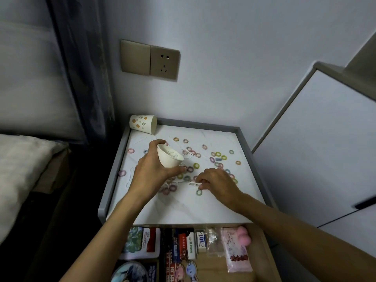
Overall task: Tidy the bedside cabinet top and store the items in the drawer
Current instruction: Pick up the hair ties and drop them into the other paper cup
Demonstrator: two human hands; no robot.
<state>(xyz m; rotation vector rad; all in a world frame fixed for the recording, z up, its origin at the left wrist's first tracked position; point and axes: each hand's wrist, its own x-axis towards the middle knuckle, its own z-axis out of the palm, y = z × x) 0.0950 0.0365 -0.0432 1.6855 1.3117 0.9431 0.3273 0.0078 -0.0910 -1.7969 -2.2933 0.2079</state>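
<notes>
Reach is short: your right hand (216, 185) pinches thin white plastic picks (194, 183) on the white marbled cabinet top (183, 208); your left hand (154, 166) grips the small white paper cup (169, 157) just far-left, mouth tilted toward them. Around them lie small coloured hair rings (196, 165); the open wooden drawer (259, 247) sits near.

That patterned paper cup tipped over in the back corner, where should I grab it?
Span the patterned paper cup across its side wall from above. It lies on its side, mouth facing right, in the corner of the raised edge, which blocks back and left.
</notes>
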